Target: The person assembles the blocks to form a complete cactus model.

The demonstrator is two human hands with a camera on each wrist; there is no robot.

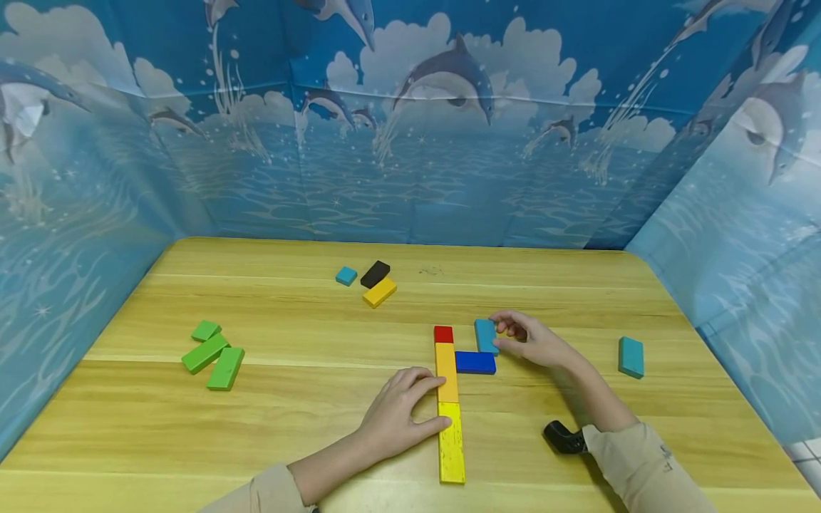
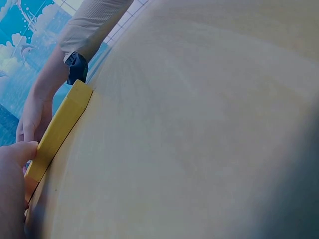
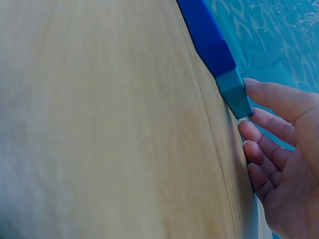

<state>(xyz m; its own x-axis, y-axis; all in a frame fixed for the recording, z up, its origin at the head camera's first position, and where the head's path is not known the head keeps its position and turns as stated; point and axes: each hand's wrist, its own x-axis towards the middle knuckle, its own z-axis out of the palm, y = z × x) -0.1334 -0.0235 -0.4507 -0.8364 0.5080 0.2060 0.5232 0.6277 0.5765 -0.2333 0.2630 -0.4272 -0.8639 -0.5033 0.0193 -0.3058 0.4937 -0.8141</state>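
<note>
One light blue block [image 1: 484,335] abuts the dark blue block's [image 1: 474,363] far side — my right hand [image 1: 537,343], fingers relaxed, touches it. Left of the dark blue — my relaxed left hand [image 1: 394,418], touching the orange block [image 1: 447,365].

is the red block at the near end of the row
No, the red block lies at the far end, with the bright yellow block at the near end.
</note>
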